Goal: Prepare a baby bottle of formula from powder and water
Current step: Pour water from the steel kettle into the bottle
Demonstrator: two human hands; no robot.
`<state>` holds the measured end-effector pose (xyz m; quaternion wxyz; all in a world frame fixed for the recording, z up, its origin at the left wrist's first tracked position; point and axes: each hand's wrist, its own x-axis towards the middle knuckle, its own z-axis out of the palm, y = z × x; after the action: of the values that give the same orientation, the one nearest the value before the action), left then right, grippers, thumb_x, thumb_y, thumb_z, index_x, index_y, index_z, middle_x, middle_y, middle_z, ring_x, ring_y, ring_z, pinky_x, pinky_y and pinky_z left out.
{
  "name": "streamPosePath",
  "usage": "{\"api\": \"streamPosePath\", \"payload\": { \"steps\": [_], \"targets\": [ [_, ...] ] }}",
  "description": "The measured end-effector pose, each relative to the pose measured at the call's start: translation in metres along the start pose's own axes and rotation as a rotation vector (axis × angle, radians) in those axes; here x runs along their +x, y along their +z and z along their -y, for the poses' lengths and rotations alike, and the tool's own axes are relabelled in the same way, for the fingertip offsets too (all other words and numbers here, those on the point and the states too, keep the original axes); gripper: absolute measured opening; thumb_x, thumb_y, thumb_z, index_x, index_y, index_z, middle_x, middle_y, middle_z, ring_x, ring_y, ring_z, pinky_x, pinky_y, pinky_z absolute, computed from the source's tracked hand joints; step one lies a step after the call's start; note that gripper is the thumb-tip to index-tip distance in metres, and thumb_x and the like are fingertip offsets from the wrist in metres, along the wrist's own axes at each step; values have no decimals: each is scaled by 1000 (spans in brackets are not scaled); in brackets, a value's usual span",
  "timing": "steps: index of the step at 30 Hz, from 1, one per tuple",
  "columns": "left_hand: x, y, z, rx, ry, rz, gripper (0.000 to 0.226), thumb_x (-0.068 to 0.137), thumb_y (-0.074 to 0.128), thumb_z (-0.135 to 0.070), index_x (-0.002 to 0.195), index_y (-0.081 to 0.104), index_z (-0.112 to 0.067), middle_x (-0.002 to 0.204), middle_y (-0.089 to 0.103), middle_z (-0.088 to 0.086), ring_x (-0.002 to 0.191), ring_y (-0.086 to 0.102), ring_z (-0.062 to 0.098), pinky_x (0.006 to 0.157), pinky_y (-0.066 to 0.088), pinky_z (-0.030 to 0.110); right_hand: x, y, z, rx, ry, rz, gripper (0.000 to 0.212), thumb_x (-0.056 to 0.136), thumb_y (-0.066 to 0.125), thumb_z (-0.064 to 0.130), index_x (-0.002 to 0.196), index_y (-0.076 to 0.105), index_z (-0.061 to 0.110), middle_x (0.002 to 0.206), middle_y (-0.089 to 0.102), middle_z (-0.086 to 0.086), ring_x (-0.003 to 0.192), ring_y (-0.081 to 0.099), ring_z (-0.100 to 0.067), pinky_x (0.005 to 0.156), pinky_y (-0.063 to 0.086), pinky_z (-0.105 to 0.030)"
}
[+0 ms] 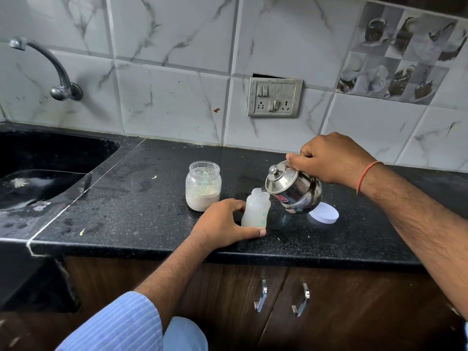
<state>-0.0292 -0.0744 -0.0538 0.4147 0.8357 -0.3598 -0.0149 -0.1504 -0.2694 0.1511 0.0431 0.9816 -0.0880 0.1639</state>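
Observation:
A small clear baby bottle (pixel 256 208) stands open on the black counter (pixel 141 198), cloudy white inside. My left hand (pixel 222 224) wraps around its base from the left. My right hand (pixel 331 158) grips the handle of a shiny steel kettle (pixel 295 187) with its lid on, tilted left so its spout sits at the bottle's mouth. Behind and to the left stands an open clear jar of formula powder (pixel 203 186) with a pale green scoop inside it.
A white round lid (pixel 326 212) lies on the counter behind the kettle. A black sink (pixel 43 173) with a wall tap (pixel 50 69) is on the left. A switch and socket plate (pixel 274 97) sits on the tiled wall. Cabinet doors with metal handles (pixel 263 296) are below.

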Motion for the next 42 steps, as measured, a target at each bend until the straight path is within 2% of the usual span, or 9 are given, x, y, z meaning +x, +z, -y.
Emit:
{"api": "streamPosePath", "payload": {
  "steps": [3,8,14,19,23,28,34,42],
  "targets": [
    [0,-1,-1,10,4,1,74,68,91,-78,128,77,-37,116,74,-21,93,65,-4,73,47,23,0,0,0,-2,2,3,61,103,53,56,58,55,14,52,50,-4,54,45,-22,55,35,-33],
    [-1,0,-1,3,-3,3,80,62,86,-84,127,78,-38,115,75,-23,98,68,-4,82,56,27,1,0,1,-11,-5,9,61,102,53,56,58,54,14,52,49,-4,54,45,-22,56,36,-34],
    [0,0,0,4,0,0,78,64,88,-82,127,78,-37,116,75,-22,98,66,-4,79,51,25,1,0,-1,-3,-5,10,61,103,53,55,56,53,15,51,49,-4,53,44,-21,55,35,-34],
    [1,1,1,15,-5,3,78,64,88,-83,127,77,-37,115,74,-22,100,67,-3,84,58,29,1,0,-1,-5,-7,8,62,102,53,55,55,51,16,50,46,-3,52,41,-21,54,33,-33],
    [1,1,1,22,-5,-6,76,65,89,-82,126,77,-39,114,73,-21,92,63,-5,74,47,24,1,-1,1,-7,-5,10,62,102,53,55,55,50,16,51,47,-3,52,41,-21,54,32,-33],
    [1,2,2,15,-15,-2,87,56,82,-91,127,77,-40,119,74,-23,107,66,-3,89,57,30,1,-1,1,-12,-6,3,61,102,54,54,55,51,15,51,47,-3,52,41,-21,52,31,-33],
    [1,1,2,14,-11,3,90,58,82,-89,131,76,-39,122,74,-23,111,66,-2,95,59,32,1,0,0,-12,-10,0,62,102,54,56,55,51,16,50,47,-3,51,41,-20,53,32,-32],
    [1,2,4,16,-15,-4,93,56,82,-91,133,75,-39,123,73,-24,109,66,-3,95,59,31,1,1,-1,-12,-10,-5,62,102,53,56,55,52,16,50,48,-2,52,43,-20,54,33,-32]
  ]
}}
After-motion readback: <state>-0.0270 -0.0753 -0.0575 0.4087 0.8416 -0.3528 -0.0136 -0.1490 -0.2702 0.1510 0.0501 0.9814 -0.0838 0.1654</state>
